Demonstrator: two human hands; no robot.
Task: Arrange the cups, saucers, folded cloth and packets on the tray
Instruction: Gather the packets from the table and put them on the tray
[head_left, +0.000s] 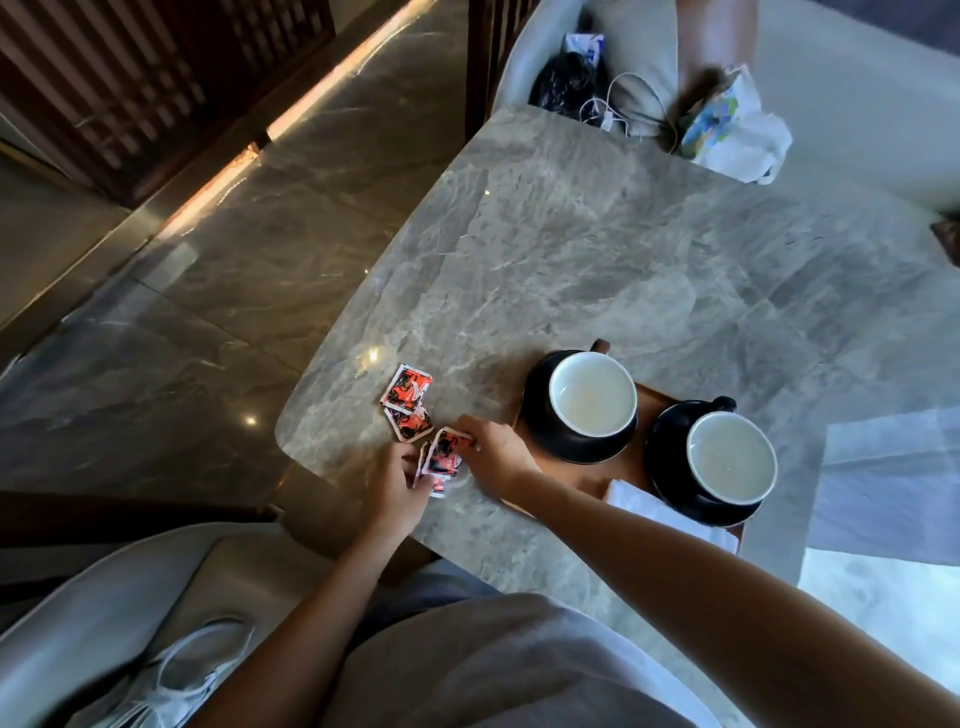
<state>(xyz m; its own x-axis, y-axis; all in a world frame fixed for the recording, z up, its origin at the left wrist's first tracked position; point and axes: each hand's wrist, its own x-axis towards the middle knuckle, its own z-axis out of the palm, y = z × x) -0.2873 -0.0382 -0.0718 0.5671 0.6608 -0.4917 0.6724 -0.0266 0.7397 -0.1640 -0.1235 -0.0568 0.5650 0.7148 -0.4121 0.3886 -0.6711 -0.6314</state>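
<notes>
The table (597, 249) is grey veined stone, polished smooth with a soft sheen. At its five o'clock, the tray (631, 465) is smooth brown wood. The cups (592, 392) are matt black outside and glossy white within, and the saucers (535, 410) are matt black. The folded cloth (670, 514) is white fabric. At seven o'clock, the packets (408, 400) look like glossy printed paper.

grey marble table top (597, 249), rounded corners, fills the centre and right of the frame. items lying directly on it: wooden tray (621, 475), lower right of centre, close to the near edge; two loose packets (408, 402), red and black, overlapping, left of the tray; packet cluster (441, 457) just below them, partly raised off the surface.
</notes>
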